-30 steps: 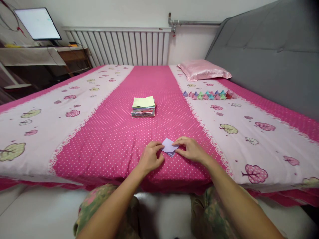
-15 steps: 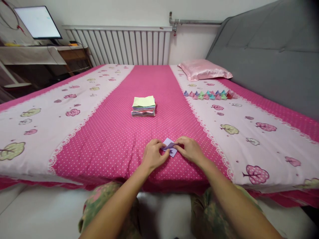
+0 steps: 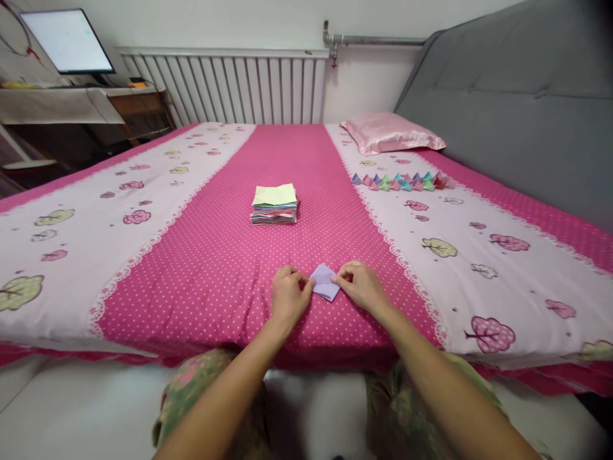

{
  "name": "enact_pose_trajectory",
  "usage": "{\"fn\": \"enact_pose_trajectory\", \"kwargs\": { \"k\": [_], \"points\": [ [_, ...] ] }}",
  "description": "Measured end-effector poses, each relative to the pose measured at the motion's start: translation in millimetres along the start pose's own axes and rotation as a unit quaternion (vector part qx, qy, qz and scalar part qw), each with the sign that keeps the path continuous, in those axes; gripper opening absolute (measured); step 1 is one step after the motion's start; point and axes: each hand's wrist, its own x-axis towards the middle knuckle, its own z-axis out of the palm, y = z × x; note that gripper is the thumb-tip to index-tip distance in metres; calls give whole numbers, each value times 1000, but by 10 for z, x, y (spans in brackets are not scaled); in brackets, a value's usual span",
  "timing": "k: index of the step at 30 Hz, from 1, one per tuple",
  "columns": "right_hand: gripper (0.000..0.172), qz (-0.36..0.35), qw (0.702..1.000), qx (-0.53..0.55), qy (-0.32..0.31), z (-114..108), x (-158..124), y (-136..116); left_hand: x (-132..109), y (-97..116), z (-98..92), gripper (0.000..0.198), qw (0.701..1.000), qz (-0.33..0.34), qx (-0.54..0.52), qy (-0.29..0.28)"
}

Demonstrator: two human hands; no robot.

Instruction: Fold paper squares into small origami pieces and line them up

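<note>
A small folded sheet of purple origami paper point(image 3: 325, 282) lies on the pink dotted bed cover near its front edge, one corner pointing away from me. My left hand point(image 3: 290, 295) pinches its left corner between thumb and fingers. On the opposite side, my right hand point(image 3: 361, 285) pinches the right corner in the same way. Farther back stands a stack of coloured paper sheets point(image 3: 274, 204), a pale yellow one on top. To the right of it, small folded paper pieces point(image 3: 402, 182) in several colours stand in rows.
The bed cover point(image 3: 225, 275) spreads across most of the view. A pink pillow point(image 3: 391, 133) lies at the back right by the grey headboard point(image 3: 517, 108). Behind the bed are a radiator point(image 3: 234, 89) and, at the left, a monitor point(image 3: 67, 41) on a desk.
The raised, darker fold in the middle of the purple paper now lies flat. My left hand has drawn back slightly to the left corner; my right hand stays almost in place.
</note>
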Motion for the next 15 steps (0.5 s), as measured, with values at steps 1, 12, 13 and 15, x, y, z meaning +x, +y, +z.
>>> {"fn": "enact_pose_trajectory", "kwargs": {
  "k": [1, 12, 13, 15],
  "points": [
    [22, 3, 1000, -1, 5, 7, 1, -3, 0, -1, 5, 21, 1000, -8, 16, 5],
    [20, 18, 999, -21, 42, 96, 3, 14, -12, 17, 65, 17, 994, -8, 109, 22],
    [18, 20, 998, -21, 47, 99, 1, 14, -11, 16, 65, 15, 994, 1, 102, 23],
    [12, 24, 998, -16, 55, 104, -7, 2, -5, 12, 68, 14, 996, 33, 85, 19]
  ]
}}
